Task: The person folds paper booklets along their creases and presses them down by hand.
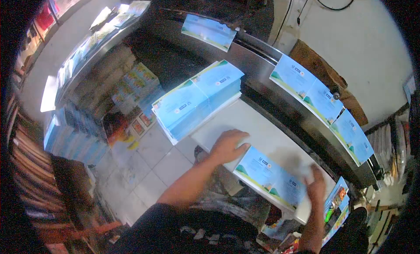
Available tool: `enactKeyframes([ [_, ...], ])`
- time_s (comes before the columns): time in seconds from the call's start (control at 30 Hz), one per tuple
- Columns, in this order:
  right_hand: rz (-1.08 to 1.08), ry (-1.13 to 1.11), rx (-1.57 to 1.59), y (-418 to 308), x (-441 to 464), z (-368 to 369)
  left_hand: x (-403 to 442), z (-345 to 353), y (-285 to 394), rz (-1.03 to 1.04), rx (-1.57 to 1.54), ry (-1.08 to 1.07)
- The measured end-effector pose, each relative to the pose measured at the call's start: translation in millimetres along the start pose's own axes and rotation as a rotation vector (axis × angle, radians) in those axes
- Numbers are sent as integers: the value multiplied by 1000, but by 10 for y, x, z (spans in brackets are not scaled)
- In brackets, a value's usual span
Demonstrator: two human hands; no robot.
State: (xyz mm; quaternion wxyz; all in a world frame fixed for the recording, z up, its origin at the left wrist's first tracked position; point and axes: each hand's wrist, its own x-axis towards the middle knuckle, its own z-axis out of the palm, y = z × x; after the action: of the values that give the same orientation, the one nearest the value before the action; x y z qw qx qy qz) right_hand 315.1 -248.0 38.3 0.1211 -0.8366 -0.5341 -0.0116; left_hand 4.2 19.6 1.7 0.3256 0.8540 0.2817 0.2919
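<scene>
A light blue printed sheet [269, 175] with a green edge lies on the white tabletop [273, 131] in front of me. My left hand [228, 147] rests at its left end, fingers on the tabletop and thumb apart at the sheet's edge. At the opposite end, my right hand [316, 186] is beside the sheet's right edge. Motion smears its fingers, so I cannot make out their grip. Beyond my left hand stands a thick stack of similar blue sheets [197, 98].
Blue printed sheets [306, 85] hang along a dark metal bar [258, 63] behind the table. More piled sheets [76, 138] stand at the left above a tiled floor [159, 171]. Colourful printed packets [337, 201] are at the table's right end. A brown board [319, 63] leans against the wall.
</scene>
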Motion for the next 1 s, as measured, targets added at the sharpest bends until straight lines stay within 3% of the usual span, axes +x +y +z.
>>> enactKeyframes([
  [0.03,-76,-163,39,-543,-76,-115,-5,1,-15,0,1,8],
  [0.1,-307,-207,-126,-1198,-303,-144,-5,12,-46,8,-81,36],
  [0.23,-383,-276,-192,-1360,-522,-123,-7,-16,-15,9,-56,24],
  [0.3,-63,-567,22,-1292,-473,-216,-12,-30,28,70,-56,109],
  [0.33,-165,-439,16,-1195,-446,-176,-6,-27,15,71,-60,112],
  [0.47,77,-305,-28,-746,25,-799,-39,-28,-2,64,-86,83],
  [0.5,-82,-55,-30,-479,166,-968,-39,-45,4,80,-99,94],
  [0.53,274,-175,-205,-389,387,-1275,3,-40,-14,70,-98,92],
  [0.57,366,-8,-168,-100,542,-1466,34,-34,-23,67,-121,84],
  [0.63,92,619,-15,514,713,-1751,42,-27,-19,63,-146,81],
  [0.67,104,781,-219,647,848,-1899,43,-15,-22,56,-120,79],
  [0.7,108,780,-219,767,929,-1967,37,4,-19,49,-96,72],
  [0.77,-95,906,-579,1008,1045,-2056,36,-32,39,33,-77,68],
  [0.83,-111,910,-381,1407,1085,-1833,17,-50,43,14,-54,66],
  [0.93,143,528,-177,1767,926,-1127,35,-15,-28,8,-58,64],
  [1.0,20,434,-280,1674,730,-900,41,7,-68,-41,-44,-5],
])
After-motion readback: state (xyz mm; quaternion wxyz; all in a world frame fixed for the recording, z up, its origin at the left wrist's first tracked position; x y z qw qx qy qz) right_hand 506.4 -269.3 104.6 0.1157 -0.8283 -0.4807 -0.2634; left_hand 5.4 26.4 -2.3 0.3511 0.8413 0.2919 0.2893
